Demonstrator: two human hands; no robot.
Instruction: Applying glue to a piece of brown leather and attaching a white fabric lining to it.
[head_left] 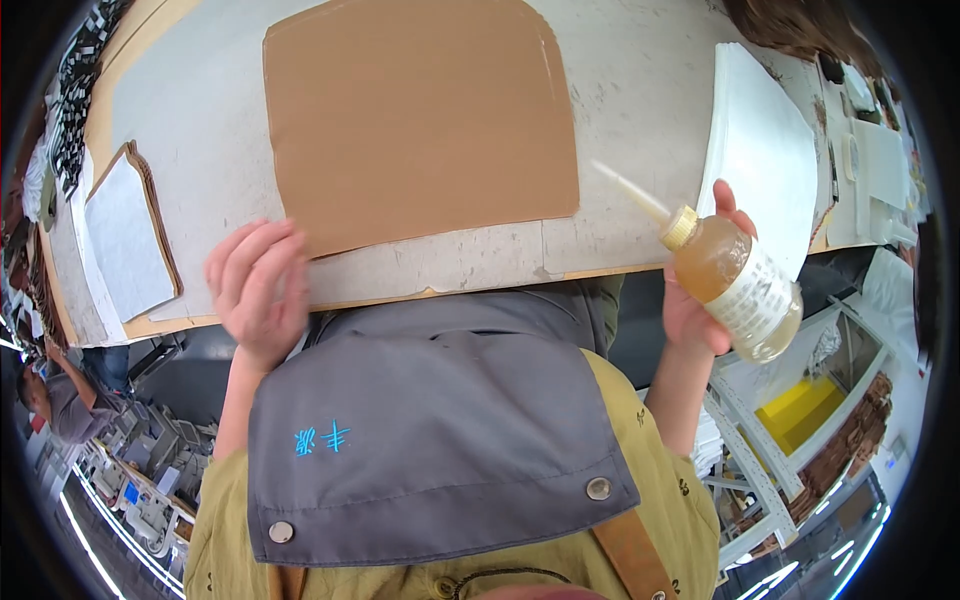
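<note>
A squeeze bottle [745,290] of amber liquid, with a yellow cap, white label and long thin pale nozzle, is gripped in my right hand [687,312]. It tilts so the nozzle points up and left, over the table's front edge. My left hand [258,285] is at that edge, beside the lower left corner of a large brown sheet [420,125]. Its fingers are loosely curved and apart, slightly blurred, and nothing shows in them. Whether the fingertips touch the sheet I cannot tell. The sheet lies flat, its far corners rounded.
On the grey worktable [640,110], a stack of white pieces [765,150] lies at the right. Smaller white-topped pieces with brown edges [130,240] lie at the left. A metal-framed rack [800,430] stands lower right. Another person [70,400] is far off at the left.
</note>
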